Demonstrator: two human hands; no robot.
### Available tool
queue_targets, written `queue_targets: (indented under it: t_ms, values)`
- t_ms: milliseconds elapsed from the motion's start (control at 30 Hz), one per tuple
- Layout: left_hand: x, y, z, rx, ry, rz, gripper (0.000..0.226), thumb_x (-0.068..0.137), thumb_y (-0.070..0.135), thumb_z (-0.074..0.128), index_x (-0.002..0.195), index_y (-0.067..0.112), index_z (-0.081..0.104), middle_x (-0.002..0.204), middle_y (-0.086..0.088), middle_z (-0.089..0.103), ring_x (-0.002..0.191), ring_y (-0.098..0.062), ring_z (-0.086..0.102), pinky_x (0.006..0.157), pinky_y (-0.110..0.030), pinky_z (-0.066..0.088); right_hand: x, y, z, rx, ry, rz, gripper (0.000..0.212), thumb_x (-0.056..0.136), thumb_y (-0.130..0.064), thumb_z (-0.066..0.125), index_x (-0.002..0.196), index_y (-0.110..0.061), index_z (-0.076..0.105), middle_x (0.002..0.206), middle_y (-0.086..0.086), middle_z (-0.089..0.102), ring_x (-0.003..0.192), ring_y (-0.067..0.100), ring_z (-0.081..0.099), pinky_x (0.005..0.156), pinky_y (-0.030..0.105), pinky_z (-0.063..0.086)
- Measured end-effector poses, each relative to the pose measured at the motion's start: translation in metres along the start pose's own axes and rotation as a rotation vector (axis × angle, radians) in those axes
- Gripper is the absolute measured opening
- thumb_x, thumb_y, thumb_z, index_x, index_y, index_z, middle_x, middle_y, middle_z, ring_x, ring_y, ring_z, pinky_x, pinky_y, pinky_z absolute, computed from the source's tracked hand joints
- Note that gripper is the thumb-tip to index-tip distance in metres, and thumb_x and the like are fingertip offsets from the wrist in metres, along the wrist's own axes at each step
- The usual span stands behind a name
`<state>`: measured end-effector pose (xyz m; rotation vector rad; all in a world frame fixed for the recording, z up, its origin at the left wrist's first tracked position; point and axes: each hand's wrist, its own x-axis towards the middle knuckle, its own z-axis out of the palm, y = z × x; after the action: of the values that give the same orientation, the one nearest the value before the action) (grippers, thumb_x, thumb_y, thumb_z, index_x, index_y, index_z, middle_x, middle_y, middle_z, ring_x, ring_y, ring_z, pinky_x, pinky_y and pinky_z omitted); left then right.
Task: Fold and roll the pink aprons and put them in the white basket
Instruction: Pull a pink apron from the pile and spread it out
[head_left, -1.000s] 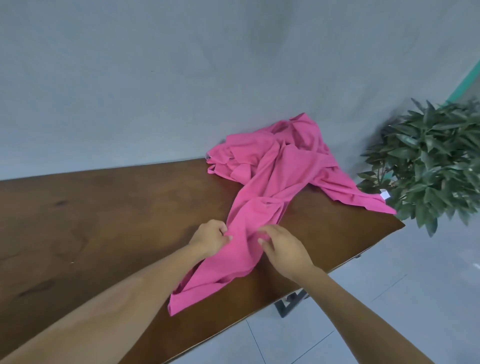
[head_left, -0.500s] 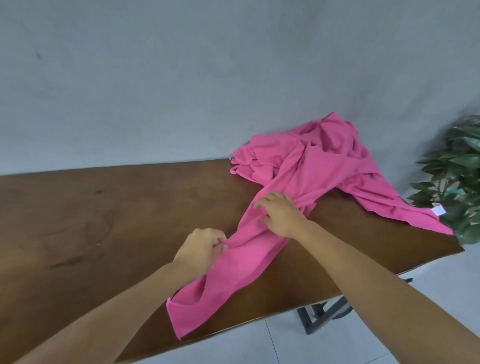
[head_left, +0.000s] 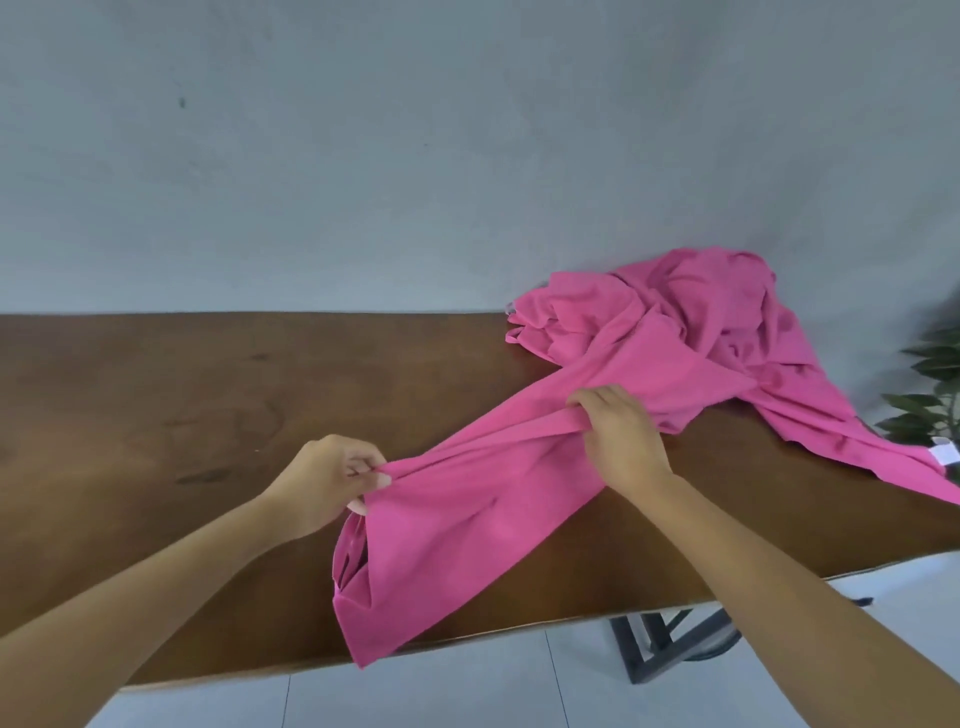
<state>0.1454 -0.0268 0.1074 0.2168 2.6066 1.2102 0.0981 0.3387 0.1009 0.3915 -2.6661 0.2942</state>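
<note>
We see a soft pink apron (head_left: 483, 514) drawn into a creased band above the brown wooden counter's (head_left: 208, 395) front edge. The left grip (head_left: 332, 483) pinches its bunched end and the right grip (head_left: 621, 441) curls round gathered folds. A crumpled pink heap (head_left: 701, 317) fills the far right corner, beside a leafy plant (head_left: 935, 400).

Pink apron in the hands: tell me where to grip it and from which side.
Grip the apron along its gathered top edge, coming from above: that edge forms a taut ridge between the left hand and right hand; the rest lies flat.
</note>
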Motion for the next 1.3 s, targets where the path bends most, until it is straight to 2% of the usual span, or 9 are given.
queue_targets:
  t_ms: [233,467,567,767,900,1000,1067,1167,1300]
  values:
    - [-0.015,-0.056,-0.053,-0.055,0.152,-0.094,0.010,0.094,0.014,0.072,0.087,0.017,0.077,0.078,0.000,0.077,0.075,-0.019,0.076,0.089,-0.044,0.060,-0.016,-0.021,-0.010,-0.001,0.097,0.038,0.045,0.070,0.013,0.065,0.112,-0.005,0.068,0.106,0.011,0.071,0.102,0.034,0.064,0.089,0.048,0.054]
    - [-0.030,-0.102,-0.109,-0.188,0.296,-0.141,0.008,0.093,0.009,0.072,0.088,0.011,0.078,0.084,-0.008,0.077,0.090,-0.021,0.074,0.073,-0.021,0.061,-0.029,-0.056,-0.013,-0.083,0.282,0.107,0.026,0.080,0.007,0.065,0.103,-0.003,0.070,0.108,0.014,0.063,0.099,0.037,0.057,0.081,0.051,0.050]
    - [-0.041,-0.119,-0.130,-0.185,0.367,-0.135,0.009,0.094,0.011,0.072,0.087,0.015,0.077,0.083,-0.005,0.077,0.086,-0.017,0.073,0.080,-0.027,0.062,-0.037,-0.081,-0.009,-0.061,0.293,0.132,0.027,0.082,0.009,0.064,0.105,-0.001,0.071,0.108,0.016,0.062,0.098,0.037,0.059,0.078,0.050,0.053]
    - [-0.066,-0.152,-0.160,-0.078,0.617,-0.058,0.010,0.095,0.014,0.067,0.092,0.018,0.075,0.088,0.001,0.075,0.089,-0.016,0.066,0.074,-0.022,0.047,-0.062,-0.157,0.009,0.059,0.192,0.200,0.030,0.086,0.009,0.063,0.114,-0.002,0.070,0.105,0.014,0.072,0.091,0.034,0.070,0.077,0.043,0.058]
    - [-0.084,-0.184,-0.165,0.000,0.600,-0.040,0.016,0.098,0.022,0.062,0.085,0.016,0.069,0.083,0.001,0.071,0.084,-0.020,0.064,0.077,-0.035,0.048,-0.088,-0.202,0.024,0.264,0.112,0.401,0.016,0.096,-0.005,0.060,0.108,-0.010,0.068,0.089,0.001,0.071,0.074,0.021,0.066,0.069,0.029,0.046]
    - [-0.094,-0.213,-0.168,0.060,0.533,-0.005,0.022,0.098,0.026,0.064,0.078,0.016,0.065,0.072,-0.002,0.067,0.073,-0.022,0.062,0.070,-0.038,0.049,-0.113,-0.231,0.039,0.336,0.067,0.479,0.008,0.099,-0.011,0.059,0.094,-0.017,0.064,0.071,-0.004,0.065,0.061,0.015,0.059,0.057,0.032,0.043]
    - [-0.102,-0.231,-0.166,0.090,0.495,0.015,0.025,0.098,0.025,0.065,0.074,0.016,0.062,0.067,-0.002,0.063,0.067,-0.021,0.059,0.064,-0.034,0.045,-0.131,-0.245,0.048,0.357,0.035,0.492,0.016,0.101,-0.020,0.057,0.086,-0.022,0.057,0.063,-0.004,0.059,0.054,0.015,0.052,0.056,0.034,0.043]
    - [-0.118,-0.251,-0.159,0.121,0.521,0.087,0.030,0.097,0.021,0.067,0.070,0.014,0.056,0.067,-0.002,0.057,0.064,-0.020,0.053,0.060,-0.035,0.041,-0.155,-0.262,0.056,0.310,-0.070,0.498,0.020,0.104,-0.035,0.049,0.086,-0.027,0.051,0.061,-0.003,0.054,0.051,0.010,0.048,0.052,0.036,0.042]
    - [-0.140,-0.266,-0.152,0.123,0.537,0.119,0.039,0.097,0.022,0.066,0.065,0.014,0.046,0.061,-0.002,0.047,0.059,-0.019,0.044,0.057,-0.035,0.037,-0.181,-0.279,0.059,0.153,-0.164,0.433,0.022,0.105,-0.038,0.042,0.090,-0.024,0.050,0.065,-0.005,0.054,0.057,0.017,0.054,0.054,0.040,0.045]
